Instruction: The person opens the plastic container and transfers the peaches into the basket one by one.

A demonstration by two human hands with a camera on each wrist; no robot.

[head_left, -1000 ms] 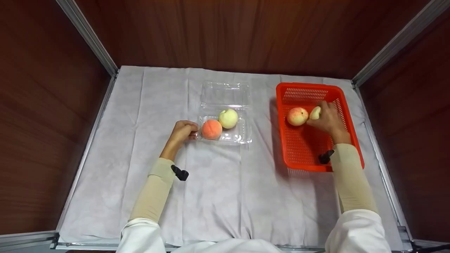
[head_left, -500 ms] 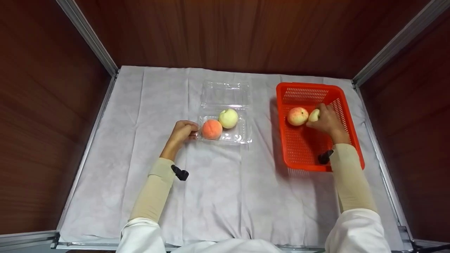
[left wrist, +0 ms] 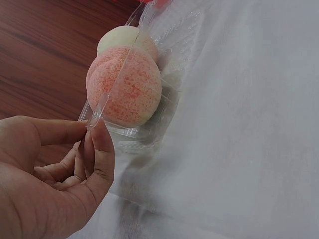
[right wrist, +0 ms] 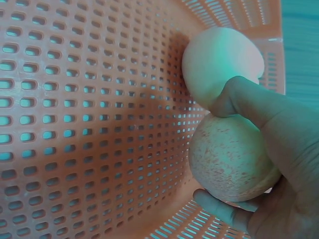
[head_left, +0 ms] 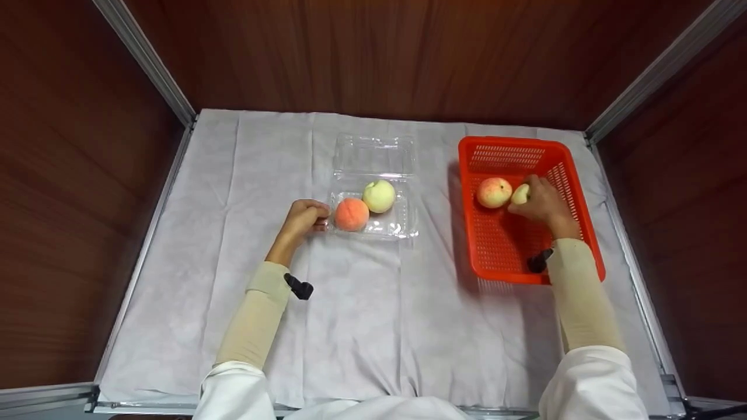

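1. Nearest me on the head feed, two white sleeves (head_left: 233, 392) reach in over a grey cloth (head_left: 362, 326), with a small black device (head_left: 298, 287) at each wrist.
2. I have the left hand (head_left: 307, 216) at the near left side of a clear container (head_left: 390, 226). On the left wrist feed its thumb and forefinger meet, pinching the plastic edge.
3. Over on my right stands a red basket (head_left: 468, 221). Inside it, the right hand (head_left: 543, 202) is curled round a speckled peach (right wrist: 232, 157), thumb above and fingers beneath. I can't tell whether that fruit is off the basket floor.
4. Just beside it in the basket sits a second peach (head_left: 494, 193), not gripped.
5. In the container's base I count an orange-red peach (head_left: 352, 214) at the near left and a pale peach (head_left: 379, 196) behind it to the right.
6. Farther back, the lid (head_left: 374, 156) lies open, before a brown wood-grain wall (head_left: 373, 64).
7. I judge the work about halfway: two peaches in the container, two in the basket, lid not closed.
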